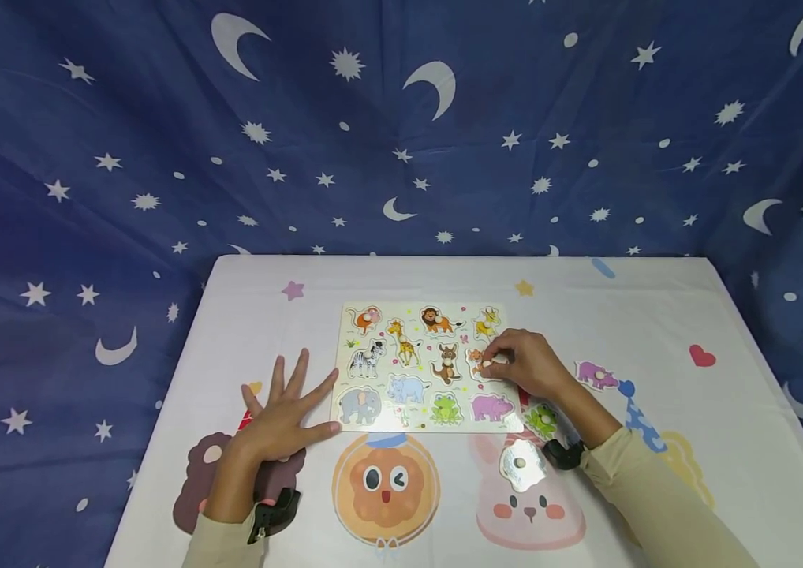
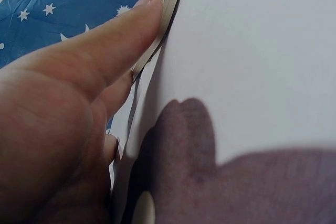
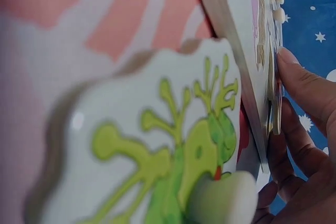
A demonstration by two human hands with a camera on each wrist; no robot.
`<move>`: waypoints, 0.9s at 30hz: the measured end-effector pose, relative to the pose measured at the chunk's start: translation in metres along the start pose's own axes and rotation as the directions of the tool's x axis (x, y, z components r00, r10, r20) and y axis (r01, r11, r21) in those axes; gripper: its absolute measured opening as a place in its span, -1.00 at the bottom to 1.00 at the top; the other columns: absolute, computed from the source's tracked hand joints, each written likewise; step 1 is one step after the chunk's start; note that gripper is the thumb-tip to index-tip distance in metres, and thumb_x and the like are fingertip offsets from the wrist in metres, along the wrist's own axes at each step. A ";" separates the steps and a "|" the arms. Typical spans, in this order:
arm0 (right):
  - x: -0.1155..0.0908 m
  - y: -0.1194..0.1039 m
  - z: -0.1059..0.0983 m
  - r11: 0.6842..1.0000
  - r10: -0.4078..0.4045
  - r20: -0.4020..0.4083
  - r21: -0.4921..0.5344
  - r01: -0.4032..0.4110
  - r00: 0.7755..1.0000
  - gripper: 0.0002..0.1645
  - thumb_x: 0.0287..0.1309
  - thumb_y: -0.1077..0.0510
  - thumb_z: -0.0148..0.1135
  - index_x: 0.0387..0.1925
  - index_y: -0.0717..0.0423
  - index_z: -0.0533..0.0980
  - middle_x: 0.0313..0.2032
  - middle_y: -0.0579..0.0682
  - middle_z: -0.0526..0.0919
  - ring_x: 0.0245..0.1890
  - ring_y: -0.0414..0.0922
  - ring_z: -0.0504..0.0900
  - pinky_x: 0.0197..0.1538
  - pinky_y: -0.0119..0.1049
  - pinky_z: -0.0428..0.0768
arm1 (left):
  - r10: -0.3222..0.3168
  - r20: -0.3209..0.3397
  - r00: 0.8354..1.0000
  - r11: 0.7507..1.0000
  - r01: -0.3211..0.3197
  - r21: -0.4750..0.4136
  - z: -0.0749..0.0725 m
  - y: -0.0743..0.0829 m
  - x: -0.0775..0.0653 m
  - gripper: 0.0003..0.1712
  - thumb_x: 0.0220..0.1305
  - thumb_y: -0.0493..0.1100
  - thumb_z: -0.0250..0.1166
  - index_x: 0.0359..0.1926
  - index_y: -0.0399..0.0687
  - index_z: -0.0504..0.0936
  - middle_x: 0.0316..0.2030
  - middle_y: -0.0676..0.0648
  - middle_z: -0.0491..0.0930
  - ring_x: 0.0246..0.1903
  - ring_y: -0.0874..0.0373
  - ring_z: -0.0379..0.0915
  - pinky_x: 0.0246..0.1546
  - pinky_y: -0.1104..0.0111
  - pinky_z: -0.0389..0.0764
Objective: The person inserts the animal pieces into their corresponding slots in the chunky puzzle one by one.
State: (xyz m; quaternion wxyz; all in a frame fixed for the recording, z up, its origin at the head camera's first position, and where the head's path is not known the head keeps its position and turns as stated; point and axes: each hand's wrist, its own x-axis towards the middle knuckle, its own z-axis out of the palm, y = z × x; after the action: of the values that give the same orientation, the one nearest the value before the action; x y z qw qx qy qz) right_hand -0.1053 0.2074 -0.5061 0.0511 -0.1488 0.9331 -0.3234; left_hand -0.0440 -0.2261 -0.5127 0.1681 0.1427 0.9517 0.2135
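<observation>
A wooden peg puzzle board (image 1: pixel 387 418) with animal pictures lies on the table. My right hand (image 1: pixel 525 363) pinches an orange animal puzzle piece (image 1: pixel 476 360) over the board's right side, partly hidden by the fingers. In the right wrist view, the thumb and fingers of that hand (image 3: pixel 310 124) are at the edge of a thin piece just above the board. My left hand (image 1: pixel 284 418) is spread flat at the board's left edge, its thumb and index fingertip touching the side. The left wrist view shows the thumb (image 2: pixel 142 19) against that edge.
To the right of the board lie a loose purple hippo piece (image 1: pixel 595 375) and a frog piece (image 1: pixel 542 420), the latter close under the right forearm. A piece whitened by glare (image 1: pixel 523 465) rests nearer the front. Printed cartoon figures cover the white tablecloth (image 1: pixel 267 308); a starry blue curtain (image 1: pixel 373 102) hangs behind.
</observation>
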 end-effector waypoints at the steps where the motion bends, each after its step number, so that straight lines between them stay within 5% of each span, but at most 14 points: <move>1: 0.000 0.000 0.000 1.000 -0.003 0.001 -0.003 0.003 1.000 -0.79 -0.09 0.04 0.66 -0.39 -0.14 0.73 -0.30 -0.17 0.71 -0.26 -0.13 0.58 -0.10 -0.17 0.52 | -0.001 0.000 1.000 1.000 0.001 0.000 0.000 0.000 0.000 0.00 0.19 0.49 0.25 0.57 0.41 0.15 0.65 -0.18 -0.39 0.56 -0.43 -0.69 0.13 -0.63 -0.66; 27: 0.001 -0.001 0.003 0.999 0.052 0.018 0.006 -0.052 0.998 -0.80 -0.06 0.06 0.65 -0.35 -0.12 0.76 -0.24 -0.13 0.73 -0.14 -0.09 0.62 0.03 -0.10 0.55 | 0.000 -0.012 1.000 1.000 0.000 -0.002 0.001 -0.002 0.000 0.00 0.18 0.50 0.25 0.57 0.42 0.16 0.66 -0.17 -0.38 0.56 -0.44 -0.68 0.12 -0.64 -0.67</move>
State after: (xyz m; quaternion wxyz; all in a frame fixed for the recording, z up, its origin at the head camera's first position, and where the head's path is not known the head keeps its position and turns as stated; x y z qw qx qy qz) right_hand -0.1058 0.2044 -0.5072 0.0685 -0.1270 0.9352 -0.3235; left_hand -0.0444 -0.2275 -0.5150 0.1624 0.1413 0.9526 0.2151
